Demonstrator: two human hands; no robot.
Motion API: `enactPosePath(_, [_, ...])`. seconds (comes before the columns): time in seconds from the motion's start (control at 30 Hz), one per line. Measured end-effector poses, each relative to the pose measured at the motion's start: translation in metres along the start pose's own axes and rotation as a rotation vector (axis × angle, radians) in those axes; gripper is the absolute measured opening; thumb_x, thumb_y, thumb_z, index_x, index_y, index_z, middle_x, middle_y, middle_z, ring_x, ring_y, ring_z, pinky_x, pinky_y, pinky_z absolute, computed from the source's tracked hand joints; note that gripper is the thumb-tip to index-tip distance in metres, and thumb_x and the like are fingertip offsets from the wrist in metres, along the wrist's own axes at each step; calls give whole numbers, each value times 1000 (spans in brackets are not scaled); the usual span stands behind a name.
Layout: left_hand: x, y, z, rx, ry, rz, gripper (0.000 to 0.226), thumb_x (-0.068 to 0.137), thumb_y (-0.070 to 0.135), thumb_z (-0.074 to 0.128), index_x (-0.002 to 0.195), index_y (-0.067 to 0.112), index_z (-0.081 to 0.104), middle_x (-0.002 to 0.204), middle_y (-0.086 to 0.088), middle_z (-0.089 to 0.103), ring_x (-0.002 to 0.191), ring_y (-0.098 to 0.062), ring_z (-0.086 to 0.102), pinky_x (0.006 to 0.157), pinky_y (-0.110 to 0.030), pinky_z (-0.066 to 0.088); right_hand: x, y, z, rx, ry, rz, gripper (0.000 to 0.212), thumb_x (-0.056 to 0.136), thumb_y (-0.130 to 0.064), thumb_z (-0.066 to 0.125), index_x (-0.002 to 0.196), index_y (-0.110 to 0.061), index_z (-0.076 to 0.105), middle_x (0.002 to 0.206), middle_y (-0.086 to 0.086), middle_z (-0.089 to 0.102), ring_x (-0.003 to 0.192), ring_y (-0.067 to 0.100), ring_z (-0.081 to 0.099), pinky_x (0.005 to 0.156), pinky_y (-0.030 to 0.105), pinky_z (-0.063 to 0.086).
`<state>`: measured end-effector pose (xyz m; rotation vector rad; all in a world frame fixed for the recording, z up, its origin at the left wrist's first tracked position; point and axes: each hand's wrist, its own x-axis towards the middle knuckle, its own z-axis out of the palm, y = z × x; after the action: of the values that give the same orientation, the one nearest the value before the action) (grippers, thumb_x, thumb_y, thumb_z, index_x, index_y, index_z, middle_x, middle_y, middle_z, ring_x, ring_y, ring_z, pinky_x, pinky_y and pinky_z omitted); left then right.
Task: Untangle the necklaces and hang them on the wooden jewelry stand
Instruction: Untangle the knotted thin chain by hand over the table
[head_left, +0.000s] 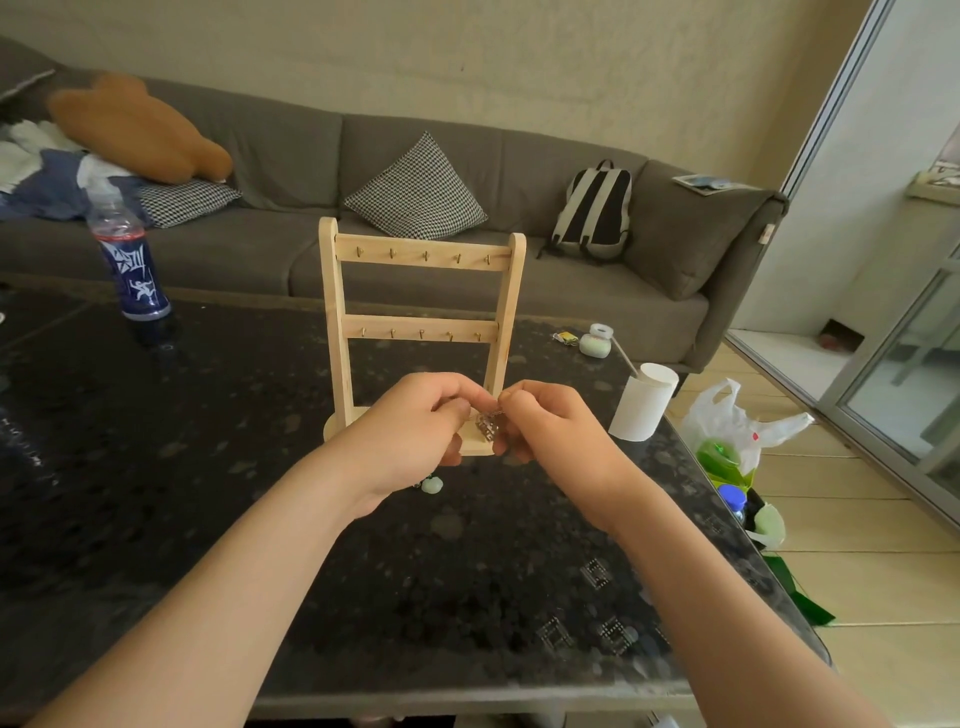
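The left hand (415, 436) and right hand (550, 431) meet just in front of the foot of the wooden jewelry stand (332, 312). Their fingers are curled, each pinching the small silvery necklace tangle (487, 425) held between them above the dark surface (208, 467). A pale green pendant (432, 484) lies on the surface just under the left hand, and a blue bottle (136, 270) stands well off to the stand's left.

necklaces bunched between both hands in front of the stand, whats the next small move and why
Probably ease the two hands slightly apart to loosen the knot. The left hand and right hand both pinch the silvery tangle, which is a tight clump between them, and all hooks on the wooden stand are bare, so hanging looks premature.
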<state>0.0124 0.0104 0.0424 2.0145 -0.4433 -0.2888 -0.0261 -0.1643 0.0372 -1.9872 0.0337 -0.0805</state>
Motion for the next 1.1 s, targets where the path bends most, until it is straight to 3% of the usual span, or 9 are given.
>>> enactPosePath(0.1, [-2,2,2,-50,-40,-17,32,114,16,44,116,28,73,84,-6,65,77,-15,61,94,-39,64,0,-1,1,22,2,-1,35,107,-26,45,85,-11,67,74,0,64,80,17,60,82,38,54])
enactPosePath(0.17, [-2,3,2,-97,-52,-36,32,113,16,44,112,24,75,100,-13,71,82,-18,63,94,-44,64,-1,-2,1,36,-3,-4,36,109,-26,44,84,-13,67,77,0,63,77,12,60,81,35,54])
enactPosePath(0.3, [-1,7,0,-225,-70,-93,27,110,36,52,113,21,74,113,-8,72,101,-23,70,100,-46,61,-1,-2,0,46,-7,8,38,112,-31,44,100,-10,73,82,0,66,77,9,62,80,30,55])
enactPosePath(0.37, [-1,8,0,-207,-63,-86,25,108,41,58,112,25,76,111,-2,75,106,-20,71,100,-42,60,-1,-3,1,69,-1,11,37,112,-31,45,95,-13,73,80,-1,66,78,12,61,79,31,54])
enactPosePath(0.5, [-2,5,1,-109,40,-12,15,105,33,65,110,29,79,105,8,78,102,-13,72,94,-32,59,-1,-4,0,92,12,28,40,109,-24,45,74,-13,60,71,0,60,75,16,60,80,39,53])
enactPosePath(0.63, [-3,4,1,-23,91,51,14,105,31,64,110,30,77,102,11,76,92,-9,74,85,-23,55,0,-4,0,92,-37,90,35,107,-25,39,80,-7,53,66,0,56,77,20,60,83,43,50])
enactPosePath(0.8, [0,4,5,15,100,41,22,112,34,49,119,25,68,109,6,71,98,-10,71,96,-32,57,-4,-5,1,75,-86,78,38,110,-24,39,76,-13,51,59,-8,54,75,19,58,80,40,46])
enactPosePath(1.0, [4,5,3,-55,107,-26,34,114,42,37,121,23,64,110,2,70,102,-15,72,104,-41,57,-5,-3,-1,25,26,-122,32,106,-31,64,89,-10,80,79,3,76,68,2,65,75,22,50])
enactPosePath(1.1, [2,4,3,-24,123,15,30,113,41,42,115,24,67,107,4,71,99,-13,72,100,-37,58,-5,0,-3,57,130,-163,21,100,-24,73,85,-14,82,79,3,77,71,8,67,71,22,56])
